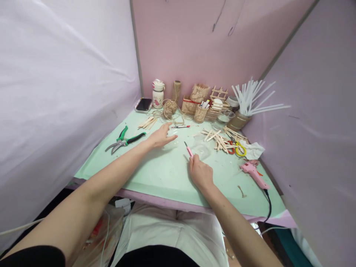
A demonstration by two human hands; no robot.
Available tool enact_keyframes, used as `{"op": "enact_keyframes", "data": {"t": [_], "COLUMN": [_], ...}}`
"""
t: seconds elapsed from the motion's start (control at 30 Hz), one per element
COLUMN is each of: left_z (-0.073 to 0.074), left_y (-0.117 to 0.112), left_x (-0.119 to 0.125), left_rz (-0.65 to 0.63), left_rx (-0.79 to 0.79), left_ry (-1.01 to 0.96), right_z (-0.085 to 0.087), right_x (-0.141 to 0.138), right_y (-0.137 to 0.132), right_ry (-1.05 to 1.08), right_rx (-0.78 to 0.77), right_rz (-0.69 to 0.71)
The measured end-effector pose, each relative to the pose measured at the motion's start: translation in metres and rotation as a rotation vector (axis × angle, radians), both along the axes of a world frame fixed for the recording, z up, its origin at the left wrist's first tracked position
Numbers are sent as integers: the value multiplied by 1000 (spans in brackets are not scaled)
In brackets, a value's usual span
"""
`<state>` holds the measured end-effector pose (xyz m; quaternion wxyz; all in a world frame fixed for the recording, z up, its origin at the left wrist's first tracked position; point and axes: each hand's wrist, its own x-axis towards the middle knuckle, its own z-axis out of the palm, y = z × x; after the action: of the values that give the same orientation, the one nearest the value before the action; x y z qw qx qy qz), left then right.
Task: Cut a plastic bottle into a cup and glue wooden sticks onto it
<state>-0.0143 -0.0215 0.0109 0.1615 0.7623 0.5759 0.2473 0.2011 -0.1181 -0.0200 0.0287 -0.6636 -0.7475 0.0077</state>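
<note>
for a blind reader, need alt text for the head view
The right hand holds a pink tool at a green table; the left hand is open. Around them are shears, twine, wooden sticks and a glue gun.

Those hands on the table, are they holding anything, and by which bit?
The right hand holds a small pink knife by its handle. The left hand seems to hold nothing.

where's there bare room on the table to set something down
Mostly bare: the table between the left forearm and right hand; also between that hand and the pink glue gun. Crowded: the back, from phone to white strips, and around the scissors.
</note>
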Motion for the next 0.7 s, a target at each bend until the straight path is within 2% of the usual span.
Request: {"op": "enact_keyframes", "data": {"t": [0.1, 0.2, 0.33, 0.4, 0.47, 0.53, 0.6, 0.7], "left_z": [-8, -12, -10, -7, -5, -2, 1, 8], "left_y": [-1, -5, -16, -22, -28, -35, -44, -65], "left_x": [-6, -11, -13, -10, -6, -1, 6, 24], "left_rz": [67, 89, -47, -135, -232, -337, -433, -531], "left_rx": [-33, -118, -238, -304, -368, -430, -478, -521], "left_ry": [-226, -556, -1098, -1298, -1416, -1473, -1492, -1510], "right_z": [-5, -11, -16, -13, -6, 6, 21, 49], "right_x": [3, 6, 8, 6, 3, -1, -4, 5], "right_y": [0, 2, 1, -2, -7, -12, -17, -26], "right_ry": [28, 176, 352, 396, 562, 867, 1121, 1288], "right_rx": [35, 95, 148, 162, 159, 133, 100, 64], "right_rz": [23, 69, 78, 79, 108, 131, 97, 27]}}
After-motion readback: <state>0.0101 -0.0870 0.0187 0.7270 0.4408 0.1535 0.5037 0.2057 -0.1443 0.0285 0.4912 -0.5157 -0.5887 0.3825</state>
